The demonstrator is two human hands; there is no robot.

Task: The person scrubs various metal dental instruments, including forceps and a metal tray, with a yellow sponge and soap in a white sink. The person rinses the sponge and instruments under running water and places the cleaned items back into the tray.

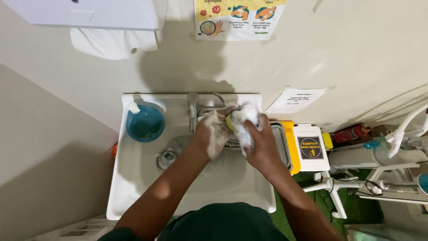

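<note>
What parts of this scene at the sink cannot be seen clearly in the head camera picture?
- Thing in the right hand: white foam covers it; only a yellow-green edge shows.
- Left hand: foam hides the fingers.
- Tap: its spout is behind the hands.
- Sink: the near rim is hidden by the person's body.
- Paper dispenser: cut off by the top edge.
- Poster: top cut off, pictures too small.
</note>
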